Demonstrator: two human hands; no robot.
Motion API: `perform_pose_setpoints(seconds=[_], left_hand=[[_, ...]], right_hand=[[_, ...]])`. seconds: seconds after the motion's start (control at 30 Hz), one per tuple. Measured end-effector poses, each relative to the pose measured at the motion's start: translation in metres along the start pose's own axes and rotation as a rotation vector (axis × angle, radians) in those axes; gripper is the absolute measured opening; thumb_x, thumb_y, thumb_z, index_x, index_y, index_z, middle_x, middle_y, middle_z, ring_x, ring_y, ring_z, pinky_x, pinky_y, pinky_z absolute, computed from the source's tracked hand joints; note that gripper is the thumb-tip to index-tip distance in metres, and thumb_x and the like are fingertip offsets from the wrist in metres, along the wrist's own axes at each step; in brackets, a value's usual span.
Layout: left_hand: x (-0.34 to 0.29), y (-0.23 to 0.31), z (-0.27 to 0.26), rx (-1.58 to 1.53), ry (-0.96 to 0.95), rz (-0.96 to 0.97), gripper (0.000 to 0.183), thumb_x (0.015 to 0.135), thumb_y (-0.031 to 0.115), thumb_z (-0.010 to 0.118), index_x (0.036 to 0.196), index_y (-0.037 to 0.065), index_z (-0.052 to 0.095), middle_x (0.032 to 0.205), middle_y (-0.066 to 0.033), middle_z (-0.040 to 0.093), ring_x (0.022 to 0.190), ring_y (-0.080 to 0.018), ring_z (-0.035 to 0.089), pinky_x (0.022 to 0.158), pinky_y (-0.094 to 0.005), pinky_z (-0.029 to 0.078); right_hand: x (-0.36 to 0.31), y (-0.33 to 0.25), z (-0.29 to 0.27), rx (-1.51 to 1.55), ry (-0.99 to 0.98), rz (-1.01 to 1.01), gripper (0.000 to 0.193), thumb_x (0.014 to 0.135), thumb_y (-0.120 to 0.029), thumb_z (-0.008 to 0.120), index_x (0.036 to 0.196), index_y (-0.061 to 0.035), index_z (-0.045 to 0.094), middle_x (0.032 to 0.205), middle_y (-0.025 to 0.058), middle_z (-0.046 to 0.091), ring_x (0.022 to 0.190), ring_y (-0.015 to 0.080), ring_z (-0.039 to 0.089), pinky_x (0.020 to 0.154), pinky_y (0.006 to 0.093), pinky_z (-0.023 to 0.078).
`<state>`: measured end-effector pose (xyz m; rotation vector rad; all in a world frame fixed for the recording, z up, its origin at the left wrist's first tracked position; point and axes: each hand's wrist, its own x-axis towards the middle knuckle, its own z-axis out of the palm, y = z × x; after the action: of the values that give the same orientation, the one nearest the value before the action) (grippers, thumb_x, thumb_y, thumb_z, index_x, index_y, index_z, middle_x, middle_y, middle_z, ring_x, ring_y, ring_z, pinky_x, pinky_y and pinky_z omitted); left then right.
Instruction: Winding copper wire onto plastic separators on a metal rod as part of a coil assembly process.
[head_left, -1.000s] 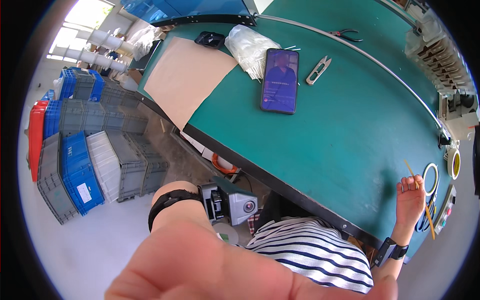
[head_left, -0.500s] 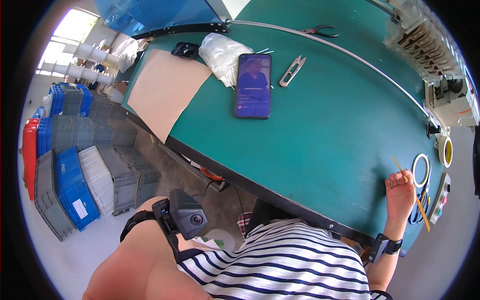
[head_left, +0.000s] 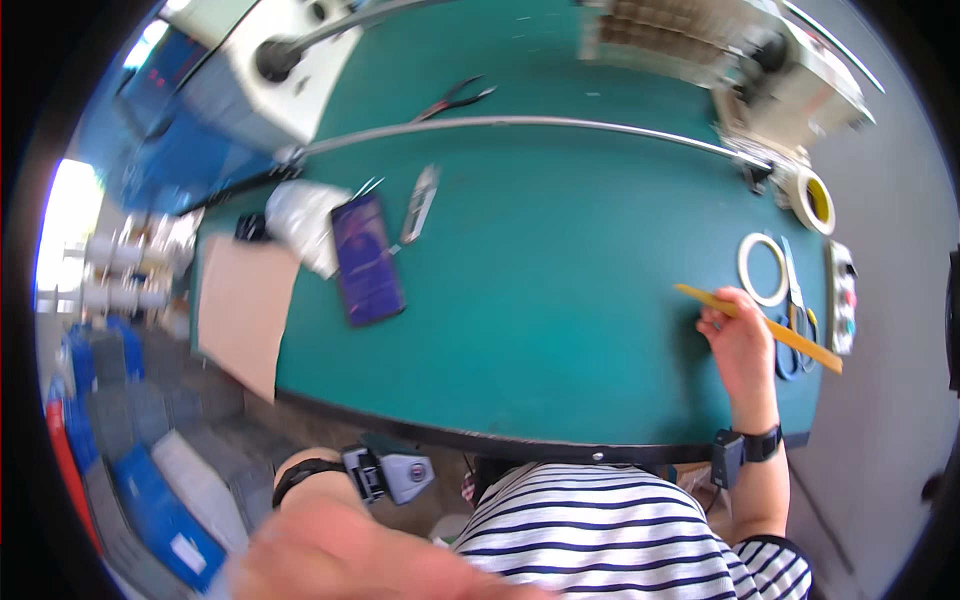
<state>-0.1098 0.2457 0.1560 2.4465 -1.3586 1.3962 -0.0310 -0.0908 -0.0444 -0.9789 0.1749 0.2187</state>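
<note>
Right hand [head_left: 740, 338] is at 3 o'clock, fingers curled round one yellow strip [head_left: 805, 346] mid-length, probably for balance, since both ends poke out. My left hand [head_left: 370, 560], down near 7, is a blur, so can't tell if it's gripping anything. Count: one phone [head_left: 368, 262] at 10, screen up, likely for watching; one scissors [head_left: 794, 280] at 3, presumably for easy reach.

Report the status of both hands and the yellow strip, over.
Right hand gripping yellow strip. Left hand blurred at lower edge, grip unclear. Strip overlaps scissors in view; contact unclear.
</note>
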Motion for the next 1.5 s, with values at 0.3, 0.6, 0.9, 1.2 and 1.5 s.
perform_pose_setpoints(seconds=[0.3,0.6,0.9,1.2,1.5], left_hand=[[0.04,-0.052,0.178,-0.644,-0.172,-0.877,0.024,0.08,-0.004,0.059,0.103,0.001,0.058,0.108,-0.0057,0.056,0.076,-0.0082,0.052,0.064,-0.0204,0.044],[0.071,-0.114,0.277,-0.299,0.178,-0.637,0.04,0.076,0.001,0.067,0.114,0.005,0.054,0.105,-0.0097,0.057,0.093,-0.0218,0.06,0.078,-0.0315,0.049],[0.092,-0.163,0.306,-0.254,0.262,-0.55,0.027,0.075,0.001,0.068,0.1,0.005,0.058,0.094,-0.0069,0.056,0.071,-0.0175,0.058,0.063,-0.0306,0.047],[0.107,-0.197,0.305,-0.286,0.29,-0.452,0.006,0.077,0.006,0.067,0.083,0.004,0.067,0.086,-0.0046,0.062,0.068,-0.0159,0.059,0.063,-0.0262,0.047],[0.048,-0.139,0.284,-1.014,-0.054,-0.824,0.004,0.083,0.003,0.06,0.086,0.002,0.063,0.08,-0.0046,0.066,0.067,-0.0099,0.059,0.065,-0.0226,0.047]], right_hand=[[0.02,-0.034,-0.016,-0.446,0.125,-0.226,0.018,0.087,-0.015,0.055,0.095,0.0006,0.062,0.082,0.0039,0.06,0.079,0.0117,0.055,0.078,0.0259,0.042],[0.038,-0.081,0.019,-0.532,0.156,-0.311,0.015,0.084,-0.006,0.057,0.097,0.0006,0.061,0.088,0.0028,0.059,0.081,0.0106,0.055,0.077,0.0227,0.043],[0.152,-0.131,0.107,-0.584,-0.078,-0.546,0.019,0.09,-0.014,0.059,0.103,-0.0033,0.068,0.077,-0.0002,0.057,0.076,0.0092,0.051,0.072,0.0214,0.043],[0.214,-0.152,0.121,-0.46,-0.093,-0.65,0.03,0.095,-0.028,0.051,0.098,-0.005,0.069,0.1,0.0062,0.064,0.098,0.0143,0.054,0.082,0.0304,0.042],[0.197,-0.143,0.115,-0.46,-0.076,-0.761,0.022,0.092,-0.019,0.051,0.093,-0.0033,0.068,0.088,0.0047,0.063,0.086,0.0133,0.054,0.08,0.0311,0.041]])
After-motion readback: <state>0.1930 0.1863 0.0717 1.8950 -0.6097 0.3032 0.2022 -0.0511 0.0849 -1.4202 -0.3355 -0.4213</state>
